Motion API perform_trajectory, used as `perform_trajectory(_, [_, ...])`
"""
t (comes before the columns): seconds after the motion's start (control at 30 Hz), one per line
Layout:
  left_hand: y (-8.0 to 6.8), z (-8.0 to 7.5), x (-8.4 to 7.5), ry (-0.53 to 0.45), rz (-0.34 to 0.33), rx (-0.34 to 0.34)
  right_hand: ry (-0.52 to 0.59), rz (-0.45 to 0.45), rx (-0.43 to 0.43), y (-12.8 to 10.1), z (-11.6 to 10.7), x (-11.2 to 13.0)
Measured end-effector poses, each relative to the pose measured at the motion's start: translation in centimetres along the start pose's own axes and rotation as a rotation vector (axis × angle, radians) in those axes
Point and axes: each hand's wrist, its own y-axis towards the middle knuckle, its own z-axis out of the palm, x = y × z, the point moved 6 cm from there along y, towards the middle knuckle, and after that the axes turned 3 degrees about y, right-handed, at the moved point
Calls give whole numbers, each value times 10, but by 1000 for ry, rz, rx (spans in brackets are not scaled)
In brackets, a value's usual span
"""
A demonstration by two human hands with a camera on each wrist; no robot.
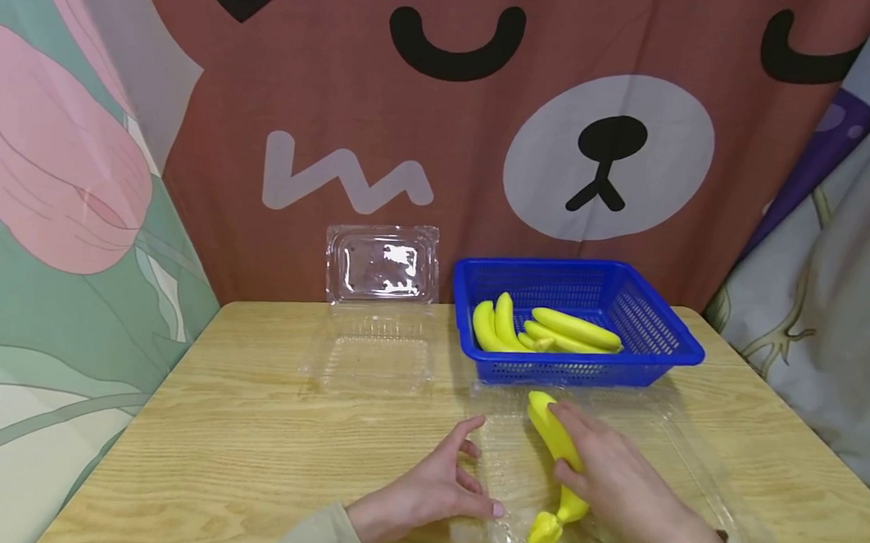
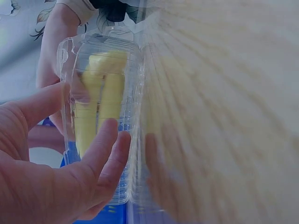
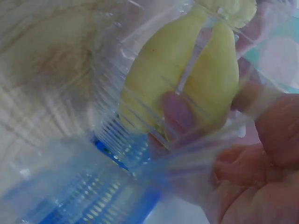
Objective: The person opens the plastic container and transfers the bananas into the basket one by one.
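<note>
A small bunch of yellow bananas (image 1: 548,421) lies in an open clear plastic box (image 1: 683,461) at the table's near edge. My right hand (image 1: 609,477) lies over the bunch, fingers and thumb curled round it. In the right wrist view the bananas (image 3: 163,79) show through the clear plastic, with a fingertip (image 3: 175,112) against them. My left hand (image 1: 461,478) touches the box's left side with relaxed fingers. The left wrist view shows those fingers (image 2: 110,140) against the clear wall (image 2: 133,116), with the bananas (image 2: 105,88) behind it.
A blue mesh basket (image 1: 654,316) with more bananas (image 1: 550,331) stands just behind the clear box. A second open clear box (image 1: 376,359) sits at the back left, its lid (image 1: 381,265) leaning on the bear-print curtain. The wooden table (image 1: 235,425) ends near both sides.
</note>
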Motion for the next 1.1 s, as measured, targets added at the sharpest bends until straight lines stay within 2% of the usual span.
perform_trajectory(0.23, [0,0,-1,0,2,-1,-7,-23,-17,1,-9,6])
perform_trajectory(0.63, [0,-1,-1,2,20,-2,-39,-122,-112,1,-37,22])
perform_trajectory(0.87, [0,0,0,4,8,2,-57,-126,-134,3,-56,30])
perform_trajectory(1.1, [0,0,0,1,11,8,-82,-116,-156,19,-73,30])
